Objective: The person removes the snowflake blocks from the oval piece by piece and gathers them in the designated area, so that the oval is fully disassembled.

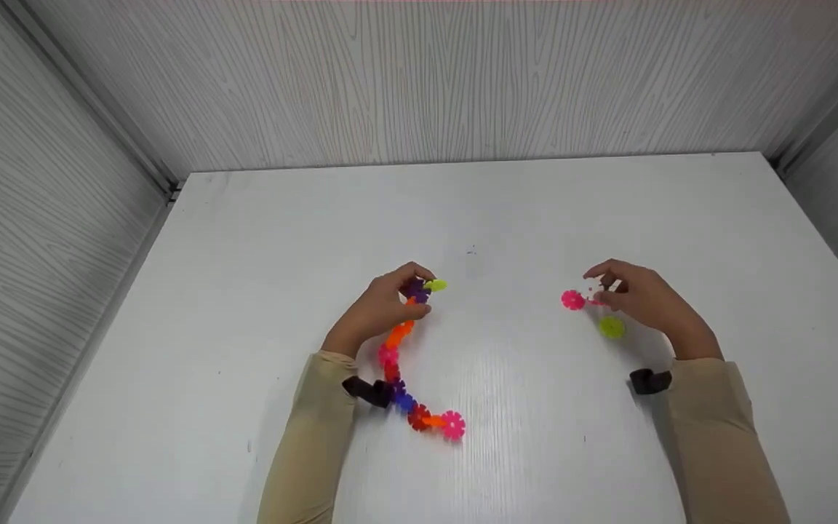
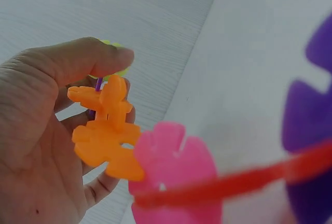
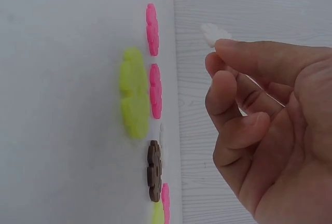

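Note:
My left hand (image 1: 379,309) pinches the upper end of a chain of interlocking flower-shaped plastic discs (image 1: 397,336). Purple and yellow-green discs (image 1: 437,285) are at that end. From there the chain runs down past the wrist through orange, pink, red and blue pieces to a pink disc (image 1: 453,426). Close up in the left wrist view, orange discs (image 2: 111,143) hang below the thumb, slotted into a pink disc (image 2: 174,167). Between thumb and fingertips, my right hand (image 1: 641,295) holds a white disc (image 3: 213,33), raised above the table and apart from the chain.
Under and beside the right hand lie loose discs: a pink one (image 1: 572,299) and a yellow-green one (image 1: 612,327). The right wrist view also shows a brown disc (image 3: 154,171) and more pink ones. Grain-patterned panels (image 1: 419,80) border the white table (image 1: 521,218).

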Available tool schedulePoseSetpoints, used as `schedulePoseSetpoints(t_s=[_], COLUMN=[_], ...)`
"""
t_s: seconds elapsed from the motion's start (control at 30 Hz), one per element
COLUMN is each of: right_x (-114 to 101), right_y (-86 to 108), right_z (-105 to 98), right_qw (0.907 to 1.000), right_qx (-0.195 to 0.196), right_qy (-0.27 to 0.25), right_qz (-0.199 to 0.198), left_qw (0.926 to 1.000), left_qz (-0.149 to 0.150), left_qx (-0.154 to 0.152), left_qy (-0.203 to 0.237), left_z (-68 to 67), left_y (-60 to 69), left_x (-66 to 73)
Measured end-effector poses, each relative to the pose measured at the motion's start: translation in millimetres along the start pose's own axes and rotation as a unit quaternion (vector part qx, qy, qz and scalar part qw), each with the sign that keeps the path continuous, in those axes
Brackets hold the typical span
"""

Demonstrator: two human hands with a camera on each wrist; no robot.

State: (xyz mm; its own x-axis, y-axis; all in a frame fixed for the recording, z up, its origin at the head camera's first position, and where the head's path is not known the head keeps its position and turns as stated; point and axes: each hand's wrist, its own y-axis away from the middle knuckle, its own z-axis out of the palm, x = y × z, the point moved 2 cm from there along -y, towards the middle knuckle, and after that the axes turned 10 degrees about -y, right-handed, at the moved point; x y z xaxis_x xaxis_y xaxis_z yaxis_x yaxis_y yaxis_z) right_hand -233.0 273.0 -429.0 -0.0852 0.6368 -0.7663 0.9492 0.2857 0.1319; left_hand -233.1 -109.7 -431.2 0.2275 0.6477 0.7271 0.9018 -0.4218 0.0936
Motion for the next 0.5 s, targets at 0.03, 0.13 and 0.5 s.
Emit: schedulePoseSetpoints(t_s=[0.03, 0.13, 0.5], right_x=[0.3, 0.5, 0.5], right_y=[0.1, 0.9, 4.0], right_z=[-0.1, -0.1, 3.9], right_qw=[1.0000, 0.9998, 0.9939], right_qx=[-0.003, -0.016, -0.089], right_qy=[-0.001, -0.003, -0.003], right_qz=[0.004, 0.011, 0.065], left_qw=[1.0000, 0.9999, 0.9995], left_qz=[0.002, 0.006, -0.003], left_qx=[-0.004, -0.009, -0.019], left_qy=[0.003, 0.005, 0.024], left_z=[0.4, 0.9, 3.2], left_y=[-0.2, -0.7, -2.2], left_x=[-0.2, -0.2, 0.3])
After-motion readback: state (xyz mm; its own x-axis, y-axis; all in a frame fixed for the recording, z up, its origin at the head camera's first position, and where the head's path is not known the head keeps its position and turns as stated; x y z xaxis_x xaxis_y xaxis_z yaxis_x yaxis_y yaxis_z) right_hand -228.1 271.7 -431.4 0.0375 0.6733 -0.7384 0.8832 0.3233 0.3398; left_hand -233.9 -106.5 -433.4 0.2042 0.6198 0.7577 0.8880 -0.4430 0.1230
